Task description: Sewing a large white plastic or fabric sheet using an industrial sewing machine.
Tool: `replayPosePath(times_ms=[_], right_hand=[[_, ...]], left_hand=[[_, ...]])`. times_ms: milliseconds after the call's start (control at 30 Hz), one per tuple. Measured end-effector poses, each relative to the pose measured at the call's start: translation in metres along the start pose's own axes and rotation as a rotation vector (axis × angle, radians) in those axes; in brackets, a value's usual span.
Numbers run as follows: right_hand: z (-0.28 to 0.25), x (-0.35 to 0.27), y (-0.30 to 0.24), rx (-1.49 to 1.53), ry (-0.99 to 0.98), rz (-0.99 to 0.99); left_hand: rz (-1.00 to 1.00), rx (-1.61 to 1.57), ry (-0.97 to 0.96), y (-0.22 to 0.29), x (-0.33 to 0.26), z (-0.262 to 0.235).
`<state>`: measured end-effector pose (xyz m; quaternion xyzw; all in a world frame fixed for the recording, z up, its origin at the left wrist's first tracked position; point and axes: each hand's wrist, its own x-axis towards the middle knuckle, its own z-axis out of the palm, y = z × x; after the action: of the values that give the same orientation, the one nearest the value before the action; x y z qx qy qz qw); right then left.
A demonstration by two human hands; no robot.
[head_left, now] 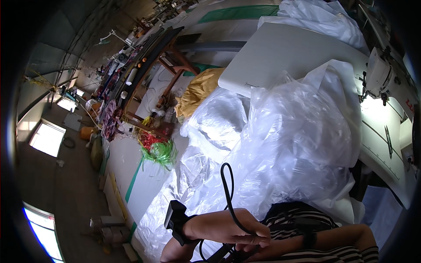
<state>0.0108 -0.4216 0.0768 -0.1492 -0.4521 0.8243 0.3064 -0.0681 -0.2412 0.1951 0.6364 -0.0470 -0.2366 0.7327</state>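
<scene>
My left hand (239,227) is in front of my body, its fingers curled closed. A black cable (224,175) loops up and runs across that hand; whether the fingers grip it or something else is hidden. A black device on a strap (176,217) sits on my left wrist. My right forearm (337,236), with a dark band at the wrist, reaches across from the right. My right hand (258,253) lies under the left one, its fingers mostly hidden. Just beyond the hands spreads a big heap of clear plastic sheeting (302,136).
A sewing machine (381,76) with a lit bed stands at right, tweezers (389,141) on its table. A grey-white panel (285,57) lies behind the sheeting. Yellow-brown cloth (199,90), green strands (160,154) and a wooden rack (175,68) are farther left.
</scene>
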Motion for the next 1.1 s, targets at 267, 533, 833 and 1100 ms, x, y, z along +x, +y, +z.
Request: replayPosePath(times_ms=[267, 533, 833, 1100], right_hand=[[-0.004, 0.002, 0.000, 0.119, 0.052, 0.162], [-0.001, 0.008, 0.004, 0.292, 0.121, 0.383], [-0.026, 0.014, 0.035, -0.125, 0.111, -0.040], [-0.002, -0.105, -0.081, -0.832, 0.714, -0.097]], left_hand=[[0.067, -0.116, 0.020, -0.013, 0.001, 0.009], [0.933, -0.244, -0.007, 0.028, -0.006, 0.037], [0.117, 0.005, 0.016, 0.039, -0.003, -0.013], [-0.843, 0.815, 0.812, 0.041, -0.058, -0.067]])
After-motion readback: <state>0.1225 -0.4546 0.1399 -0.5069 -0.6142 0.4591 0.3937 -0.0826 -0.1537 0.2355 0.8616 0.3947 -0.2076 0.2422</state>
